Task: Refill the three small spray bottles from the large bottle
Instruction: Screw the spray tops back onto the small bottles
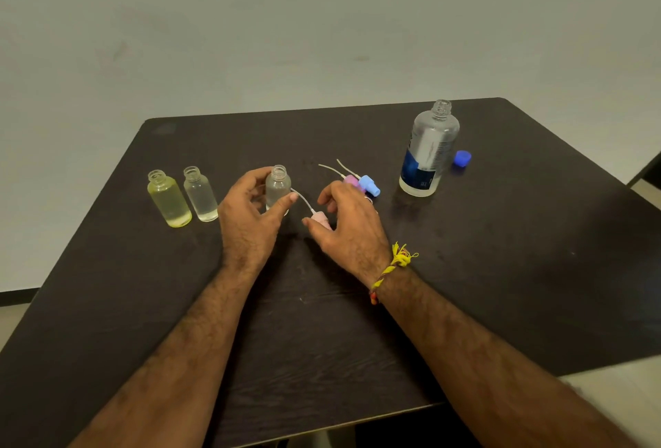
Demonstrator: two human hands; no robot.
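On dark matte table, left hand gripping clear round bottle, right hand seemingly pinching pink sprayer

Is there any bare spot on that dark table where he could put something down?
Yes. The table is bare along its right side, nearer than the large bottle and blue cap, and at the far left corner behind the yellow bottle. The middle is crowded: small bottles, left hand, right hand, spray heads.
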